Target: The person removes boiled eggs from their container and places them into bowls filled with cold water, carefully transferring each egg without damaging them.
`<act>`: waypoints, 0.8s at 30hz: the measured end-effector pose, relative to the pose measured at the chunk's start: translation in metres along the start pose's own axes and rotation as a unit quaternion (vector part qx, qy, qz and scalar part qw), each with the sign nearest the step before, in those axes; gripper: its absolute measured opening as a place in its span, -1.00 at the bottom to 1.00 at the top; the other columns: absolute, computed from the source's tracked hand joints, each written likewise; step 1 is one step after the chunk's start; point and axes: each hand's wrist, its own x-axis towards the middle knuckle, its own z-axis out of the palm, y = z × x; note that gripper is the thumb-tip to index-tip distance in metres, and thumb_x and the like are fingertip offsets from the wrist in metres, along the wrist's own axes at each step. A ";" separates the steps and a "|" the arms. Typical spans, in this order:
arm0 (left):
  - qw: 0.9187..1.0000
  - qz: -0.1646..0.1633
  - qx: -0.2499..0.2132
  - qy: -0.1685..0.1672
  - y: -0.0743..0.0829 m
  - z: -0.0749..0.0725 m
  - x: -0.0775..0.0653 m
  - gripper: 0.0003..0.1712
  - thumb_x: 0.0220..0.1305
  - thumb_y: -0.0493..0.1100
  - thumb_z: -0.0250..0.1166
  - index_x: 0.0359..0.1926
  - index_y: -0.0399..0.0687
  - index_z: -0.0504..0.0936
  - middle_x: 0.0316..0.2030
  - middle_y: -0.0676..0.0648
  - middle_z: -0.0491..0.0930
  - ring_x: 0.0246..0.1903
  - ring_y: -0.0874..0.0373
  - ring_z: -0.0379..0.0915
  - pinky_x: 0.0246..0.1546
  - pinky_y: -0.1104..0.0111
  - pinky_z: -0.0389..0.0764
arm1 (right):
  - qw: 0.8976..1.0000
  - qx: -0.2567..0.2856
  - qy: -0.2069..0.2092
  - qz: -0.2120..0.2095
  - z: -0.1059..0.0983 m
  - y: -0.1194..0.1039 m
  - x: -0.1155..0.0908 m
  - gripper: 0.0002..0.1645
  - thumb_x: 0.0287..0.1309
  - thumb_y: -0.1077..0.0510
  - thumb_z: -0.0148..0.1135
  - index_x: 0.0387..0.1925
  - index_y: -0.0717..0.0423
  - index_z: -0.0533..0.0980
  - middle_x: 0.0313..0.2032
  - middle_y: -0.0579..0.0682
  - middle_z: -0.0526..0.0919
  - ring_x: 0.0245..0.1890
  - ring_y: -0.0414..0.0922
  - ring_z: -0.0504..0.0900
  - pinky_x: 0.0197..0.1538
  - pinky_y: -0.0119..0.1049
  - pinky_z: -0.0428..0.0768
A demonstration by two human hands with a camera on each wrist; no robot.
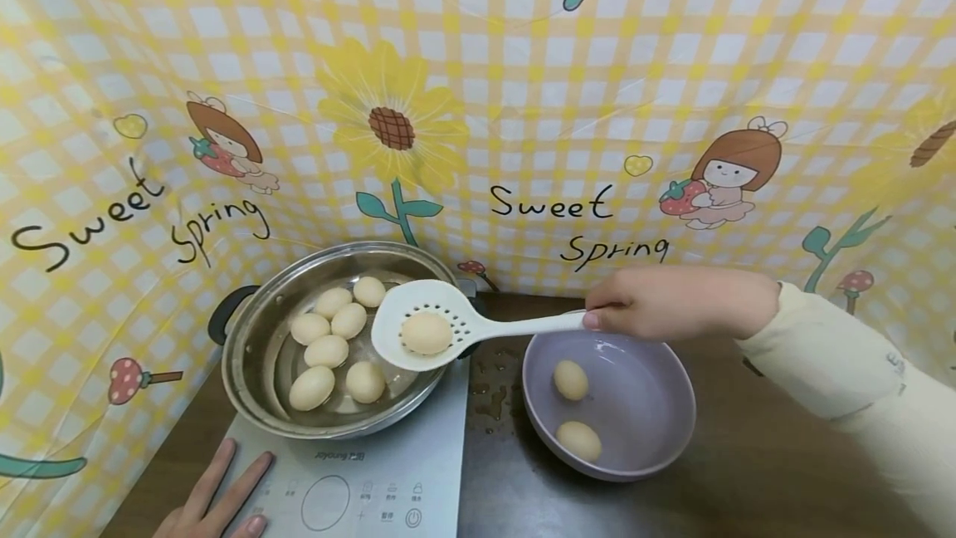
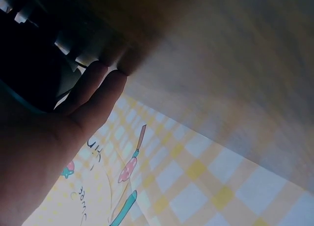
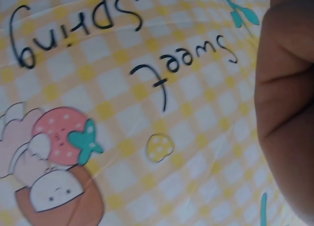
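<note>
My right hand (image 1: 657, 303) grips the handle of a white slotted spoon (image 1: 534, 325). One egg (image 1: 427, 333) lies in the spoon's bowl, which overlaps the right rim of a steel pot (image 1: 257, 405) in the head view. Inside the pot several eggs (image 1: 326, 351) sit in water. Right of it stands a purple bowl (image 1: 657, 455) with two eggs (image 1: 571, 379) in it, below the spoon's handle. My left hand (image 1: 212, 505) rests with straight, spread fingers at the front left edge of the white induction cooker (image 1: 441, 471); its fingers also show in the left wrist view.
The pot's black side handle (image 1: 230, 314) sticks out to the left. Drops of water (image 1: 489, 401) lie on the dark table (image 1: 732, 455) between cooker and bowl. A yellow checked cloth (image 1: 523, 106) hangs close behind everything.
</note>
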 end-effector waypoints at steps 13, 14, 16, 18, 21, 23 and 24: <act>0.989 -0.143 -0.041 -0.024 0.012 -0.005 0.006 -0.12 0.22 -0.08 0.44 0.53 0.14 0.29 0.50 -0.39 0.02 -0.28 -0.14 0.67 -0.66 0.33 0.35 | 0.996 0.007 0.003 0.085 0.005 0.025 -0.046 -0.76 0.50 -0.07 0.10 -0.35 -0.25 0.57 -0.43 -0.28 0.51 -0.34 -0.26 0.47 -0.23 -0.24 0.44; 0.987 -0.151 -0.042 -0.028 0.012 -0.005 0.007 -0.10 0.21 -0.10 0.45 0.53 0.17 0.28 0.52 -0.36 -0.01 -0.42 -0.12 0.65 -0.65 0.32 0.36 | 0.996 0.010 0.004 0.094 0.006 0.027 -0.049 -0.76 0.49 -0.08 0.11 -0.34 -0.25 0.58 -0.42 -0.28 0.52 -0.33 -0.25 0.48 -0.23 -0.23 0.44; 0.990 -0.132 -0.034 -0.028 0.011 -0.005 0.005 -0.17 0.28 -0.03 0.39 0.53 0.14 0.29 0.53 -0.28 0.02 -0.17 -0.18 0.64 -0.65 0.32 0.38 | 0.994 0.019 0.006 0.106 0.008 0.031 -0.054 -0.77 0.49 -0.09 0.11 -0.33 -0.25 0.59 -0.40 -0.27 0.53 -0.32 -0.23 0.48 -0.22 -0.23 0.43; 0.994 -0.101 -0.025 -0.020 0.009 -0.004 0.004 -0.23 0.35 0.06 0.32 0.51 0.09 0.31 0.53 -0.22 0.07 0.24 -0.19 0.42 -0.67 0.34 0.36 | 0.993 0.028 0.008 0.118 0.010 0.035 -0.061 -0.76 0.49 -0.10 0.10 -0.31 -0.25 0.60 -0.39 -0.26 0.54 -0.31 -0.23 0.48 -0.21 -0.22 0.44; 0.998 -0.068 -0.014 -0.007 0.008 -0.002 0.002 -0.26 0.40 0.16 0.24 0.49 0.02 0.34 0.52 -0.20 0.12 0.53 0.20 -0.24 -0.70 0.38 0.30 | 0.991 0.033 0.017 0.131 0.015 0.041 -0.072 -0.75 0.49 -0.11 0.10 -0.33 -0.26 0.59 -0.44 -0.28 0.50 -0.37 -0.26 0.45 -0.26 -0.27 0.44; 0.997 -0.071 -0.014 -0.005 0.009 -0.001 0.001 -0.26 0.39 0.14 0.26 0.49 0.03 0.34 0.53 -0.22 0.06 0.50 0.35 -0.35 -0.71 0.38 0.27 | 0.990 0.036 0.025 0.133 0.019 0.046 -0.080 -0.73 0.50 -0.11 0.10 -0.38 -0.25 0.56 -0.52 -0.28 0.42 -0.46 -0.30 0.39 -0.35 -0.31 0.41; 0.997 -0.073 -0.012 -0.003 0.009 -0.001 0.001 -0.25 0.38 0.13 0.27 0.50 0.04 0.34 0.54 -0.22 0.05 0.50 0.37 -0.35 -0.71 0.38 0.27 | 0.990 0.035 0.029 0.135 0.021 0.049 -0.084 -0.72 0.50 -0.10 0.09 -0.41 -0.26 0.54 -0.56 -0.29 0.37 -0.51 -0.31 0.36 -0.39 -0.33 0.38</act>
